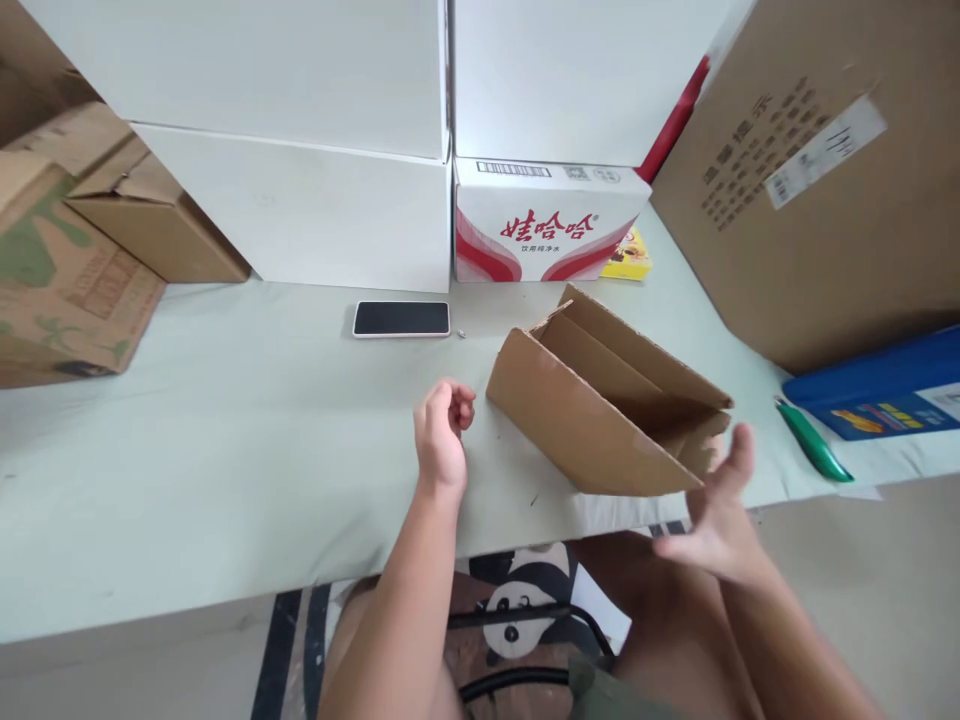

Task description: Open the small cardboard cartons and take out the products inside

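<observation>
A brown cardboard box (pixel 592 400) lies tilted on the table, its open side facing up and to the right, with nothing visible inside. Left of it, above the tabletop, is my left hand (pixel 442 430); its fingers curl in loosely, hold nothing I can see, and stay apart from the box. My right hand (pixel 716 520) is at the box's near right corner, thumb and fingers spread and slightly blurred. Whether it touches the cardboard there I cannot tell.
A phone (pixel 401 319) lies beyond my left hand. White boxes (pixel 315 210) and a red-and-white carton (pixel 551 225) line the back. Brown cartons stand left (pixel 82 270) and right (pixel 810 190). A green-handled cutter (pixel 814 440) rests beside a blue box (pixel 885 390).
</observation>
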`<state>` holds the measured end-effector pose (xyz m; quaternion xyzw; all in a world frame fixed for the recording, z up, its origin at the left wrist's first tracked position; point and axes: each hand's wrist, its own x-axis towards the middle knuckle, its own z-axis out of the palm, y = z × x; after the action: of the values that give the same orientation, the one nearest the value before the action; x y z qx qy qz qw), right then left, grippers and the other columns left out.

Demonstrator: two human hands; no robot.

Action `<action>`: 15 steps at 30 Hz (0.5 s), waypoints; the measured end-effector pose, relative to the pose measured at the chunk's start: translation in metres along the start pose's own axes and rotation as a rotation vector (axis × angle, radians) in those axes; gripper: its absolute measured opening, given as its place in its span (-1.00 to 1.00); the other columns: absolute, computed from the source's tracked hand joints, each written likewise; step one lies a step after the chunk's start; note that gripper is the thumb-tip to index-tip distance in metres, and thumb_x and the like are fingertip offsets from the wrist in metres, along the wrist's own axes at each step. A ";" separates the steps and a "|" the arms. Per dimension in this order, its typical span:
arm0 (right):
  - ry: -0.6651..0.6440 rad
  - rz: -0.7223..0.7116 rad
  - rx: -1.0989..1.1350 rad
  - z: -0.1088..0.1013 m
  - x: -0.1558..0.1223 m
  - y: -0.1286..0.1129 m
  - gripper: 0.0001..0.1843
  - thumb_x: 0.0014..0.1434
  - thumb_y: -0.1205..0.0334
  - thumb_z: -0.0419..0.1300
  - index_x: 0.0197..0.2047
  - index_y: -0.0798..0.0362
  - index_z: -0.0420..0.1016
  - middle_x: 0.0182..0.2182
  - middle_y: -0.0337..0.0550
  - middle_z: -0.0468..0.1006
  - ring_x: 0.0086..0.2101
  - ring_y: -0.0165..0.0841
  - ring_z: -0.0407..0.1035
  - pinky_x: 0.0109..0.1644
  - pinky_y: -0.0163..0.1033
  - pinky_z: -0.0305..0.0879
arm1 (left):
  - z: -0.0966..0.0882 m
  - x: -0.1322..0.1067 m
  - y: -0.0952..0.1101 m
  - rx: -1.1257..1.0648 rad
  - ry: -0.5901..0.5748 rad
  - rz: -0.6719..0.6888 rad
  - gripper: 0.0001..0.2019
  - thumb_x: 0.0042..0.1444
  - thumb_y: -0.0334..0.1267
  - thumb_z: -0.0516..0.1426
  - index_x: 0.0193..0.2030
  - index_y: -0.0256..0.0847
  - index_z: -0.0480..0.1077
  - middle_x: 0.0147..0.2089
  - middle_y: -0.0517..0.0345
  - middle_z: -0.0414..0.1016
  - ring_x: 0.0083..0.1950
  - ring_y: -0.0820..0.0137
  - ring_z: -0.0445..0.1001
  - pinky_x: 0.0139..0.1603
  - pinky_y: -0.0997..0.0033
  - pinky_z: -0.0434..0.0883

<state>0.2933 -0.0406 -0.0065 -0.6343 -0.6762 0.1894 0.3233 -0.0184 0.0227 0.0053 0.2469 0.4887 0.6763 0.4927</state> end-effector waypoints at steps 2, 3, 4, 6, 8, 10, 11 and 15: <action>0.015 -0.063 0.075 0.019 -0.002 -0.010 0.57 -0.22 -0.35 0.43 0.46 -0.86 -0.76 0.62 -0.64 -0.17 0.57 -0.01 -0.05 0.52 0.41 0.18 | -0.003 -0.003 0.001 0.009 -0.022 0.009 -0.66 0.12 0.04 0.14 -0.49 -0.17 0.40 -0.53 0.21 0.21 -0.49 0.47 0.15 -0.45 0.42 0.10; 0.027 -0.068 0.083 0.027 0.001 -0.015 0.55 -0.10 -0.29 0.42 0.51 -0.70 -0.79 0.64 -0.45 -0.20 0.57 0.01 -0.04 0.52 0.43 0.16 | -0.005 -0.004 0.002 0.015 -0.034 0.014 -0.66 0.13 0.04 0.13 -0.49 -0.17 0.40 -0.53 0.21 0.21 -0.49 0.47 0.15 -0.46 0.42 0.10; 0.039 -0.063 0.080 0.034 0.004 -0.019 0.53 -0.02 -0.25 0.40 0.55 -0.53 -0.81 0.64 -0.24 -0.19 0.56 0.03 0.00 0.51 0.44 0.18 | -0.007 -0.005 0.003 0.019 -0.046 0.020 -0.66 0.14 0.03 0.13 -0.49 -0.17 0.40 -0.53 0.21 0.21 -0.49 0.47 0.15 -0.46 0.42 0.09; 0.062 -0.046 0.089 0.042 0.010 -0.028 0.51 0.05 -0.23 0.38 0.59 -0.33 -0.78 0.62 0.04 -0.12 0.53 0.05 0.07 0.47 0.42 0.25 | -0.011 -0.006 0.006 0.019 -0.061 0.037 -0.68 0.15 0.01 0.13 -0.49 -0.17 0.40 -0.54 0.21 0.20 -0.50 0.47 0.15 -0.46 0.42 0.08; 0.110 -0.030 0.099 0.038 0.012 -0.035 0.48 0.03 -0.23 0.38 0.60 -0.34 -0.73 0.60 0.08 -0.09 0.53 0.05 0.09 0.44 0.38 0.32 | -0.015 -0.007 0.010 0.010 -0.059 0.047 -0.68 0.14 0.00 0.12 -0.49 -0.17 0.40 -0.54 0.22 0.20 -0.50 0.47 0.14 -0.46 0.41 0.08; 0.186 0.004 0.092 0.024 0.013 -0.040 0.45 0.04 -0.19 0.37 0.59 -0.39 -0.70 0.60 0.01 -0.11 0.53 0.04 0.08 0.42 0.33 0.38 | -0.018 -0.007 0.014 -0.010 -0.045 0.042 -0.68 0.14 0.00 0.12 -0.49 -0.17 0.39 -0.54 0.22 0.19 -0.50 0.47 0.14 -0.46 0.41 0.09; 0.231 0.032 0.092 0.013 0.014 -0.041 0.42 0.06 -0.18 0.37 0.58 -0.46 -0.69 0.61 -0.06 -0.11 0.54 0.01 0.08 0.41 0.29 0.41 | -0.019 -0.007 0.016 -0.021 -0.037 0.034 -0.68 0.14 0.01 0.12 -0.49 -0.16 0.39 -0.54 0.22 0.19 -0.50 0.47 0.14 -0.46 0.41 0.09; 0.390 0.249 -0.002 -0.030 0.045 -0.034 0.38 0.12 -0.14 0.36 0.56 -0.56 -0.70 0.65 -0.24 -0.24 0.56 -0.14 0.02 0.43 0.13 0.41 | -0.022 -0.006 0.020 -0.052 -0.034 0.007 -0.67 0.14 0.02 0.12 -0.48 -0.16 0.40 -0.54 0.21 0.22 -0.51 0.47 0.14 -0.47 0.42 0.11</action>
<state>0.2893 -0.0056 0.0471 -0.7378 -0.5176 0.1009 0.4213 -0.0423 0.0071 0.0161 0.2471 0.4619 0.6861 0.5049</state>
